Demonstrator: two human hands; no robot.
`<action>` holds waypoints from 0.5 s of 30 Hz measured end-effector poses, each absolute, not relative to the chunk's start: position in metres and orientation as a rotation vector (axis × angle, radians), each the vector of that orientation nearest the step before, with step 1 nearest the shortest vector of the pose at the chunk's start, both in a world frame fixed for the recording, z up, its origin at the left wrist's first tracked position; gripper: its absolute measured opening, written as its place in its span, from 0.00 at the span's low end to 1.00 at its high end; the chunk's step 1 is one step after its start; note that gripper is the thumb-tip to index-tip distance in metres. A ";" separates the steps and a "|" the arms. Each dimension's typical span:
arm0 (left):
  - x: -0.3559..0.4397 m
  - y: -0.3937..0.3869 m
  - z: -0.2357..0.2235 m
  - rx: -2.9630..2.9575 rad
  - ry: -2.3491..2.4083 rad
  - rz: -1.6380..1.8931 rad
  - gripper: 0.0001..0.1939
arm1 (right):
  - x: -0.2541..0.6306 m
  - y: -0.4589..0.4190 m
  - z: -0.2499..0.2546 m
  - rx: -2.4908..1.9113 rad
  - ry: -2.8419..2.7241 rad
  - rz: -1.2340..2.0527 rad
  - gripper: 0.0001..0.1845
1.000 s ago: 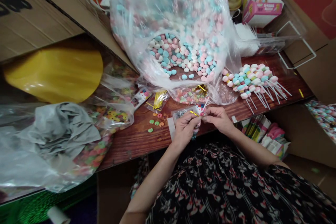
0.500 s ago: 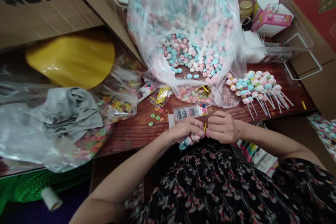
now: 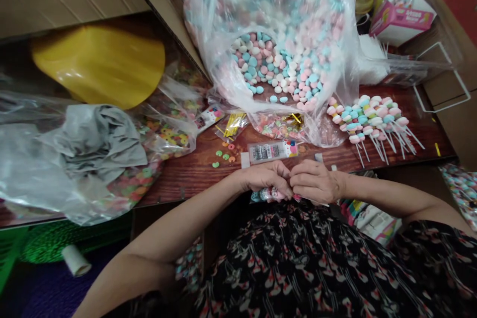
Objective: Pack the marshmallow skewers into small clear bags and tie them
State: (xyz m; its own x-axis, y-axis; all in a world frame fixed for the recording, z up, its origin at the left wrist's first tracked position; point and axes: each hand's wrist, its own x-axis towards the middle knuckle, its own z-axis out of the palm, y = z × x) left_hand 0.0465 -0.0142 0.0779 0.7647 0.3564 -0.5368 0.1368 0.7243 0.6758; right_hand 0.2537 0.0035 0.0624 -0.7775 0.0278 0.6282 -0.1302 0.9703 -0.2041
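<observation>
Held low at the table's front edge, my left hand (image 3: 269,178) is closed around a bagged marshmallow skewer (image 3: 263,195), its pale blue and pink end showing below the fingers. My right hand (image 3: 315,181) pinches at the other end of it, fingertips against those of my left hand. What exactly the right fingers grip is hidden. Just beyond the hands lies a flat printed plastic bag (image 3: 274,151). Gold twist ties (image 3: 235,124) sit in a small packet farther back. To the right, several marshmallow skewers (image 3: 372,119) with white sticks lie in a pile.
A large plastic bag of pink, white and blue marshmallows (image 3: 268,67) opens toward me. Loose candy rings (image 3: 225,156) lie left of the hands. A grey cloth (image 3: 100,144) rests on a plastic bag at left, under a cardboard box (image 3: 74,0). A plastic tray (image 3: 452,39) stands back right.
The view has shifted slightly. My hands have drawn together over the skewer's end, and the yellow twist tie that showed between them is now out of sight.
</observation>
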 end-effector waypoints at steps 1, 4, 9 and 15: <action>0.046 -0.014 0.079 0.770 0.690 0.133 0.03 | 0.253 0.002 0.059 0.064 -2.423 0.367 0.12; 0.045 -0.010 0.081 0.814 0.649 0.112 0.05 | 0.249 0.000 0.053 0.033 -2.360 0.451 0.11; 0.037 0.004 0.084 1.009 0.619 0.044 0.09 | 0.242 0.002 0.060 -0.006 -2.427 0.316 0.09; 0.004 0.026 0.119 1.492 0.987 0.448 0.12 | 0.242 0.009 0.083 -0.088 -2.625 0.053 0.11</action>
State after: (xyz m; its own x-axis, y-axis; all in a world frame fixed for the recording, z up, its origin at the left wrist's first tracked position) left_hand 0.0040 0.0257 0.1193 0.5616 0.7836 -0.2658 0.3156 0.0941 0.9442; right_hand 0.2415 0.0086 0.0829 -0.8684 0.0725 0.4905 0.0527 0.9972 -0.0539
